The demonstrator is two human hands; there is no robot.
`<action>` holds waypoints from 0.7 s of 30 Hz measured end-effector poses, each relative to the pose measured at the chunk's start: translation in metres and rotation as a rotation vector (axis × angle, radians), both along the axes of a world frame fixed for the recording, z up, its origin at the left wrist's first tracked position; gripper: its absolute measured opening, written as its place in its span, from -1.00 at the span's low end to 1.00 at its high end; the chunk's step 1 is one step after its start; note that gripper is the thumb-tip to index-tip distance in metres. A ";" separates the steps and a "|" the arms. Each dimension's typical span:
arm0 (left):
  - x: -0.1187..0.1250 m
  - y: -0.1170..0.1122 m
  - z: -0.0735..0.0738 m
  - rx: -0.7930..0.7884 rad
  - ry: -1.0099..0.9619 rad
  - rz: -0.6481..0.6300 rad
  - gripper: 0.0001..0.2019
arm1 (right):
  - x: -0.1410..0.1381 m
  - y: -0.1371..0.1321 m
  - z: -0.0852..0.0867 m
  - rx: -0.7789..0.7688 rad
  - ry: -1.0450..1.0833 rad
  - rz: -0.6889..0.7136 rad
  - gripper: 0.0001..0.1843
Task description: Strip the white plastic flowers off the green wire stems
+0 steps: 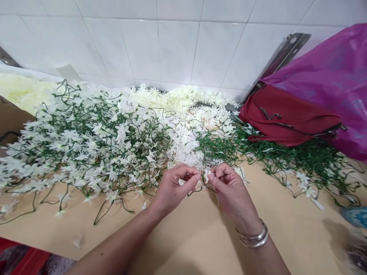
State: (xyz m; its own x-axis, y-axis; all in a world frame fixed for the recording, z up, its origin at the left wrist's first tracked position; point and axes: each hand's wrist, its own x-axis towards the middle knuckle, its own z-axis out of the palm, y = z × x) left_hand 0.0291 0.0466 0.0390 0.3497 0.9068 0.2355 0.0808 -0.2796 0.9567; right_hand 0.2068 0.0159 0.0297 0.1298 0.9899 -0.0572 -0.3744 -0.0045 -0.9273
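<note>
Near the middle of the table, my left hand (pixel 181 187) and my right hand (pixel 231 189) meet fingertip to fingertip over a small white artificial flower (pixel 207 175). My right thumb and forefinger pinch its white petals. My left thumb and forefinger are closed at its green base, where a thin green stem (pixel 195 192) curves away below the hands. Just beyond my fingers lies a heap of loose white flower pieces (pixel 186 143). A tangle of green plastic stems (pixel 219 147) is right behind my right hand.
A big pile of white flowers on green stems (pixel 86 141) covers the left side. Cream blossoms (pixel 180 97) lie along the tiled wall (pixel 177 46). At right, a red bag (pixel 289 114) and purple plastic (pixel 329 72) sit beside more green stems (pixel 309 160). A cardboard box (pixel 13 120) stands far left.
</note>
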 end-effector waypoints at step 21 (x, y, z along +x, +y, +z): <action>0.003 0.005 -0.035 -0.230 -0.070 -0.082 -0.62 | -0.006 0.008 -0.019 -0.115 -0.084 0.087 -0.52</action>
State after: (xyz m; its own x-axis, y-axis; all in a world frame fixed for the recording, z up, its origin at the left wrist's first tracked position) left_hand 0.0317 0.0516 0.0038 0.4145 0.9086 0.0519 -0.0017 -0.0563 0.9984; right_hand 0.2007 0.0234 0.0108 0.0528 0.9851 -0.1637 -0.2893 -0.1418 -0.9467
